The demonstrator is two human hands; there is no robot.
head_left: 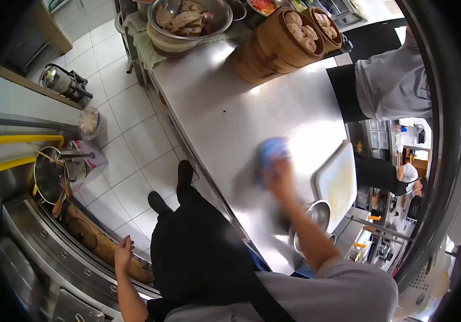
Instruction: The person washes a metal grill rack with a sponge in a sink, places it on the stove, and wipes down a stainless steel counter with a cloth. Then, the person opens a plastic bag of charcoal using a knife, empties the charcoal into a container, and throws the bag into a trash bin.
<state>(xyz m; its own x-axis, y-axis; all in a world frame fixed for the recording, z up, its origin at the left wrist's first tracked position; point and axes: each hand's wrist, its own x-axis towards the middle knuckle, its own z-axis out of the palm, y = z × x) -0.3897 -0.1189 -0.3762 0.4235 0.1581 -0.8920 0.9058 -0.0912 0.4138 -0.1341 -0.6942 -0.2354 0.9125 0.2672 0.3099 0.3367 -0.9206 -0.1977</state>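
My right hand point(277, 174), blurred by motion, is closed on a blue cloth point(273, 150) that lies against the steel table point(230, 129). To its right is a white cutting board point(338, 185), with a metal bowl point(317, 213) at its near end. My left hand point(125, 248) hangs low at the left, away from the table, with its fingers curled. Whether anything is inside those fingers is too small to tell.
Bamboo steamers point(265, 51) with dumplings stand at the table's far end, beside a metal bowl point(214, 21) of food pieces. A wok point(49, 174) is at the left. Other people stand beyond the table's right side.
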